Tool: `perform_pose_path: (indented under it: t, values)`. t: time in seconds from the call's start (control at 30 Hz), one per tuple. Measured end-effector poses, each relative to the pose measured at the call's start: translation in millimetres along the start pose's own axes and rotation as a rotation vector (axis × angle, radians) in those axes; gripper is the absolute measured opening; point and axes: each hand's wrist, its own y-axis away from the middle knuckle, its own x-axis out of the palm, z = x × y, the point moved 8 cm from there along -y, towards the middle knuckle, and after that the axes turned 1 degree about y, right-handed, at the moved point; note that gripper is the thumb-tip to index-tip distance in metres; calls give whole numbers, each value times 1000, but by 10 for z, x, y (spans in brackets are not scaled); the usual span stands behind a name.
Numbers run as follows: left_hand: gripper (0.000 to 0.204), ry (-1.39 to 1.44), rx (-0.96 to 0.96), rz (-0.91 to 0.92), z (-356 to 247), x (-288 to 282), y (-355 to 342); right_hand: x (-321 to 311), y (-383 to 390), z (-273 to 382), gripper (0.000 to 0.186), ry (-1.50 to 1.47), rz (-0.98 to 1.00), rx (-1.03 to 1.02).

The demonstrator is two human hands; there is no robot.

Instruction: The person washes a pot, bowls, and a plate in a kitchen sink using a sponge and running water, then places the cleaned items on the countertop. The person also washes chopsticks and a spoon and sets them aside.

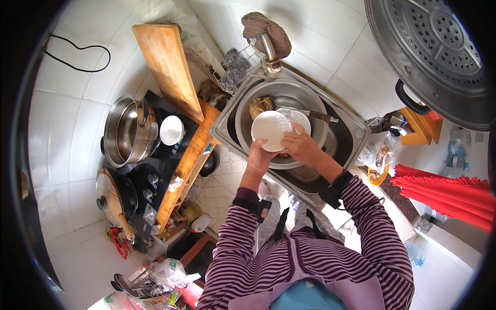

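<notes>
A white bowl (269, 130) is held tilted over the sink, its pale round inside facing up. My left hand (259, 156) is closed on the bowl's near edge, the thumb over the rim. My right hand (300, 146) grips the right side of the same bowl, fingers across its edge. Below it is a round metal basin (242, 123), which stands in the steel sink (225, 122). In the basin lie another white dish (301, 121), partly hidden by the bowl, a yellowish fibrous scrubber (260, 107) and a utensil with a dark wooden handle (322, 117).
A faucet (269, 51) with a brown cloth (268, 32) draped on it rises behind the basin. Left, a black stove (164, 147) bears a steel pot (132, 135), a white bowl (171, 130) and a lidded pan (114, 199). A cutting board (168, 70) leans nearby. Upper right hangs a large steamer (439, 57).
</notes>
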Motion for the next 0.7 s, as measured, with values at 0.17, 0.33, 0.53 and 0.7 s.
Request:
perform_pose_path:
  t: [0.17, 0.33, 0.53, 0.7]
  values:
    - [46, 134, -69, -208, 118, -132, 4, 78, 31, -109, 17, -72, 22, 139]
    - [47, -33, 23, -49, -27, 18, 14, 167, 74, -65, 19, 21, 54, 58]
    - [46, -23, 88, -226, -40, -156, 33, 134, 26, -76, 14, -128, -64, 118]
    - [48, -77, 161, -207, -143, -188, 37, 100, -25, 9, 13, -69, -60, 33]
